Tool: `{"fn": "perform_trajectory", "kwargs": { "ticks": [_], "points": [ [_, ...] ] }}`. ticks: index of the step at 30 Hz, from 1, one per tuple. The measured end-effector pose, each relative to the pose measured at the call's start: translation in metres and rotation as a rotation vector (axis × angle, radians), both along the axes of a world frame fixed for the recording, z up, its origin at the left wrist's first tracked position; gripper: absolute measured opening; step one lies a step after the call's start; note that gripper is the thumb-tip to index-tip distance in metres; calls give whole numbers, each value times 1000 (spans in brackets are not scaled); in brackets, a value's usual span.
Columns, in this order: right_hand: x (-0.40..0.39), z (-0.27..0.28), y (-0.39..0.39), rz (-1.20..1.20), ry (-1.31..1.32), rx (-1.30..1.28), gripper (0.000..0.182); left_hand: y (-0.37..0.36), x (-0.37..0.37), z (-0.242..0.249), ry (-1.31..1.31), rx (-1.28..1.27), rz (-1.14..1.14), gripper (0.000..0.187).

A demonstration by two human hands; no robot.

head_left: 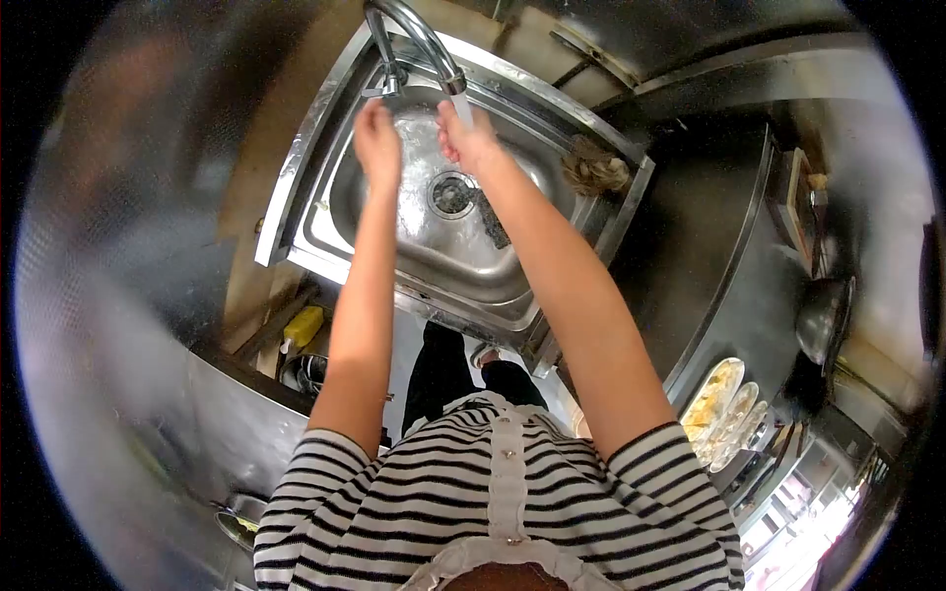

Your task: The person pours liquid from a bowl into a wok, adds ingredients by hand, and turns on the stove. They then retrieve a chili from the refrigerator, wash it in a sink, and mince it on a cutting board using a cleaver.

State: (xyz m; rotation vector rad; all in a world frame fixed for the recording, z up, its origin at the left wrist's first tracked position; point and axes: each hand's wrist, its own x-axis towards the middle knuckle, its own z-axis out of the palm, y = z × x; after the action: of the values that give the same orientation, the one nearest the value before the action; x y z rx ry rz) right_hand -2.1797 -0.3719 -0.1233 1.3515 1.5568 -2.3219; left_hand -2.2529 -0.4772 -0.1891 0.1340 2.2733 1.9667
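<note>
Both hands are over a steel sink (419,251) under a curved chrome faucet (424,37). Water (462,108) runs from the spout onto my right hand (467,140), whose fingers look curled, with nothing that I can make out in them. Near the tap lever (374,93), at the sink's left side, is my left hand (376,143); its fingers are blurred and I cannot tell how far they are closed. The hands are apart. A round drain strainer (451,195) lies below them in the basin.
A brown, bristly bundle (595,169) sits on the sink's right edge. A yellow bottle (304,326) stands low at the left. Oval dishes (714,399) with food are at the lower right, and a metal bowl (820,320) is farther right.
</note>
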Motion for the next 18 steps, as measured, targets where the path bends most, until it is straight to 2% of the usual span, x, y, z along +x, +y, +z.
{"fn": "perform_trajectory", "kwargs": {
  "ticks": [1,3,5,7,9,10,11,12,13,14,15,16,17,18],
  "points": [
    [3,2,4,21,-2,15,30,0,-27,-29,-92,35,78,30],
    [8,10,9,167,48,78,29,7,-50,-26,-260,-14,139,34],
    [7,26,7,290,50,203,26,6,-60,-16,-350,100,65,34],
    [8,28,11,403,133,415,22,12,-69,-32,-239,70,32,32],
    [21,35,22,553,257,748,19,20,-58,-28,41,-139,-45,30],
    [35,42,29,476,275,464,20,23,-46,-8,43,-266,-127,32],
    [52,49,34,388,309,187,20,20,-50,-22,130,-196,-199,33],
    [71,39,41,271,390,11,19,15,-60,-40,-9,-95,-256,36],
    [84,-2,44,82,589,-350,19,10,-59,-35,-91,-27,-316,37],
    [106,-74,31,295,291,33,18,3,-51,-39,-13,9,-387,41],
    [128,-139,18,550,-25,356,19,-2,-29,-25,-40,-78,-362,46],
    [142,-165,2,882,-253,705,18,-22,-48,-79,63,-210,-530,49],
    [141,-170,-17,1083,-298,913,18,-31,-18,-66,96,-351,-534,45],
    [133,-165,-30,1150,-271,1021,18,-41,8,-56,270,-510,-625,44]
  ]
}}
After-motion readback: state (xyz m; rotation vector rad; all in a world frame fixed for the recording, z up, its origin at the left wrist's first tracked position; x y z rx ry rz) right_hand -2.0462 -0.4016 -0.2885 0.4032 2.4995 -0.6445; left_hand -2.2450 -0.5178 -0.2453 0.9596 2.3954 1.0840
